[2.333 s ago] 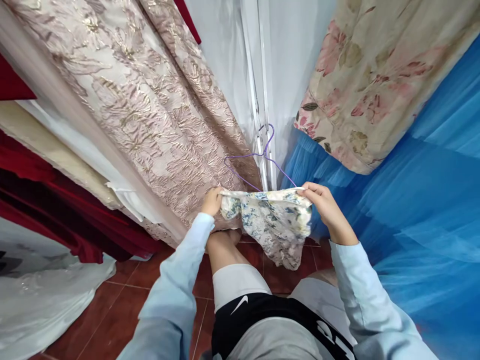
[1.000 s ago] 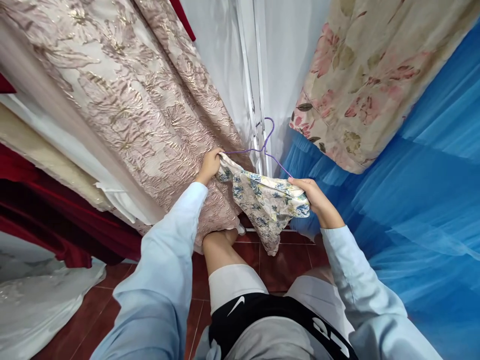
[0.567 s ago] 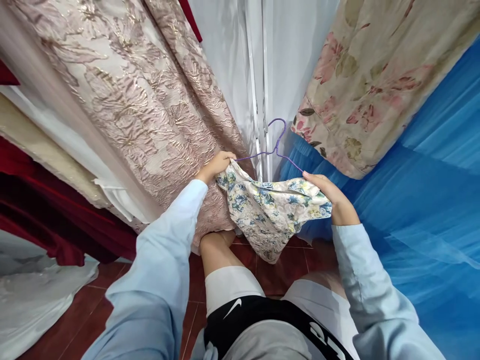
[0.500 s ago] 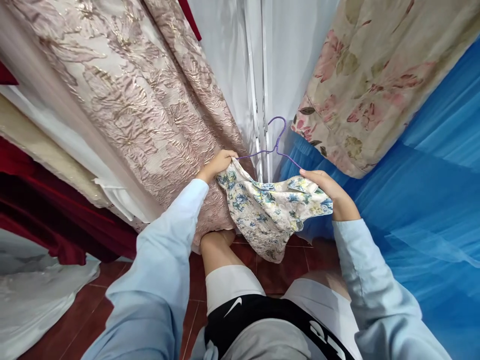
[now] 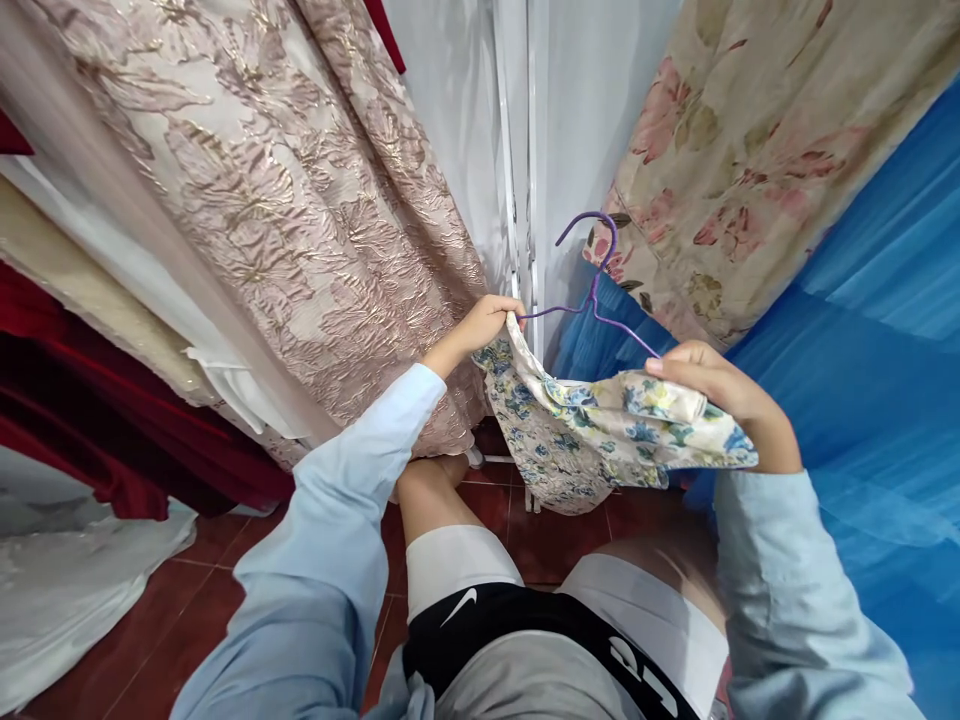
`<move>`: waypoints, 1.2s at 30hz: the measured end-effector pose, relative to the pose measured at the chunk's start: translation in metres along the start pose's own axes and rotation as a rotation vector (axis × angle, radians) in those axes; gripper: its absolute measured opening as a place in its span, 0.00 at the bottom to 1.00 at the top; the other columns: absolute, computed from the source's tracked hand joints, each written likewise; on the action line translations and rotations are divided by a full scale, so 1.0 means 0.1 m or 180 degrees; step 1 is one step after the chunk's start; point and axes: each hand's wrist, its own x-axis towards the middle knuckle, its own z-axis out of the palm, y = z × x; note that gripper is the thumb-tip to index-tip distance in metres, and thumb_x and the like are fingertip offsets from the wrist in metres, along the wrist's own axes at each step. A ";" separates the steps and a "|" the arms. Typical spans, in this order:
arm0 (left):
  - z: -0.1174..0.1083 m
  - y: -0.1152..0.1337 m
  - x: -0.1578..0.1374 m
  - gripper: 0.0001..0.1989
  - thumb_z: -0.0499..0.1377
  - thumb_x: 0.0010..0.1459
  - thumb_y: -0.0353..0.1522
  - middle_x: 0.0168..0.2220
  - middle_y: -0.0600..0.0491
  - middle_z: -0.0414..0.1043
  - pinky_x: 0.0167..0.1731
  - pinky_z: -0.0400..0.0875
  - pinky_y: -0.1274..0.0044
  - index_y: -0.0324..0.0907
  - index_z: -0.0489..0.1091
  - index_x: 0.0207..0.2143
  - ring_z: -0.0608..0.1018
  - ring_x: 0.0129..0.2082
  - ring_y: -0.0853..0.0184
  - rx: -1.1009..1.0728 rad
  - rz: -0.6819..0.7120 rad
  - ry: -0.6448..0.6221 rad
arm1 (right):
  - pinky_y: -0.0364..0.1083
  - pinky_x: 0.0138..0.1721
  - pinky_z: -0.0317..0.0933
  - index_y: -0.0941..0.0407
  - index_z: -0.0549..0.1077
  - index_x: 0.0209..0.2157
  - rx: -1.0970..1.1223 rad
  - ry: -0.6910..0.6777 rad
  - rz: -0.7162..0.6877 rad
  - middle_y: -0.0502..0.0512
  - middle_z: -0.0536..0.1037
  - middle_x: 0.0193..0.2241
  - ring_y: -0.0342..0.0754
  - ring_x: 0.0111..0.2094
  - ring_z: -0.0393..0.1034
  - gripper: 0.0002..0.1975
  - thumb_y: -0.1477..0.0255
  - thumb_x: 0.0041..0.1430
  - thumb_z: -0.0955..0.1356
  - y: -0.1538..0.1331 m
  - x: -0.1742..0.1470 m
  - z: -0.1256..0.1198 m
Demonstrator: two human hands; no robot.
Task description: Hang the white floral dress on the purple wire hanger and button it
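Note:
Between my hands hangs a floral garment (image 5: 592, 440), cream with blue and yellow flowers, on a purple hanger (image 5: 592, 292). The hanger's hook rises free above the garment, tilted to the left at its tip. My left hand (image 5: 491, 325) is closed at the left shoulder of the garment, pinching cloth and the hanger's end. My right hand (image 5: 716, 380) grips the other shoulder, its thumb on the cloth near the right hanger arm. Some of its fingers are hidden behind the fabric. The garment's lower part drapes down above the floor.
A pink-gold brocade dress (image 5: 300, 230) hangs at left, close to my left hand. At right hang a floral beige dress (image 5: 750, 190) and blue tulle (image 5: 862, 400). White poles (image 5: 534, 150) stand behind the hanger. Dark red cloth (image 5: 112, 420) hangs far left over red floor tiles (image 5: 180, 620).
Both hands have moved to the right with the garment and hanger. The right hand has gone farther, so the hands are wider apart. The hook now overlaps the beige dress's edge.

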 end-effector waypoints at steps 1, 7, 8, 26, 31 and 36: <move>0.04 0.05 -0.03 0.12 0.50 0.45 0.28 0.25 0.52 0.72 0.33 0.66 0.77 0.38 0.73 0.24 0.73 0.28 0.68 -0.0023 0.0041 -0.0071 | 0.44 0.16 0.35 0.54 0.61 0.10 -0.0023 -0.0076 -0.0021 0.46 0.57 0.08 0.36 0.13 0.43 0.31 0.52 0.49 0.77 0.01 -0.08 0.03; 0.35 0.43 -0.36 0.12 0.50 0.52 0.31 0.27 0.51 0.73 0.32 0.65 0.75 0.38 0.73 0.27 0.73 0.28 0.67 0.0026 0.0192 0.0059 | 0.43 0.18 0.31 0.54 0.52 0.11 -0.0170 -0.0475 -0.0200 0.43 0.47 0.12 0.35 0.16 0.37 0.36 0.49 0.53 0.74 0.09 -0.33 0.41; 0.42 0.50 -0.42 0.13 0.50 0.55 0.33 0.27 0.51 0.73 0.32 0.65 0.75 0.38 0.72 0.28 0.72 0.28 0.67 0.0055 0.0288 0.0161 | 0.43 0.18 0.32 0.54 0.51 0.11 -0.0142 -0.0487 -0.0240 0.43 0.47 0.12 0.35 0.17 0.37 0.36 0.49 0.53 0.74 0.13 -0.32 0.53; 1.24 0.50 -0.71 0.34 0.59 0.62 0.53 0.17 0.61 0.42 0.20 0.48 0.77 0.42 0.45 0.20 0.50 0.16 0.75 -0.1697 -0.0101 0.2295 | 0.45 0.30 0.53 0.54 0.60 0.19 -0.0507 0.0836 -0.1681 0.48 0.63 0.19 0.44 0.24 0.58 0.24 0.60 0.67 0.64 0.38 -0.31 1.56; 1.27 0.93 -0.70 0.33 0.46 0.68 0.55 0.13 0.61 0.34 0.21 0.53 0.74 0.42 0.39 0.21 0.45 0.14 0.74 -0.2261 -0.0391 0.1731 | 0.51 0.50 0.62 0.53 0.75 0.42 -0.0762 0.2011 -0.1746 0.58 0.79 0.43 0.54 0.47 0.70 0.11 0.62 0.65 0.67 0.66 -0.07 1.13; 1.04 1.01 -0.28 0.27 0.34 0.74 0.45 0.13 0.61 0.33 0.19 0.53 0.74 0.43 0.41 0.21 0.43 0.13 0.72 -0.2591 -0.0960 0.1235 | 0.53 0.51 0.64 0.55 0.78 0.47 -0.0687 0.1394 -0.1371 0.59 0.81 0.46 0.56 0.47 0.73 0.18 0.58 0.68 0.64 0.91 0.02 0.83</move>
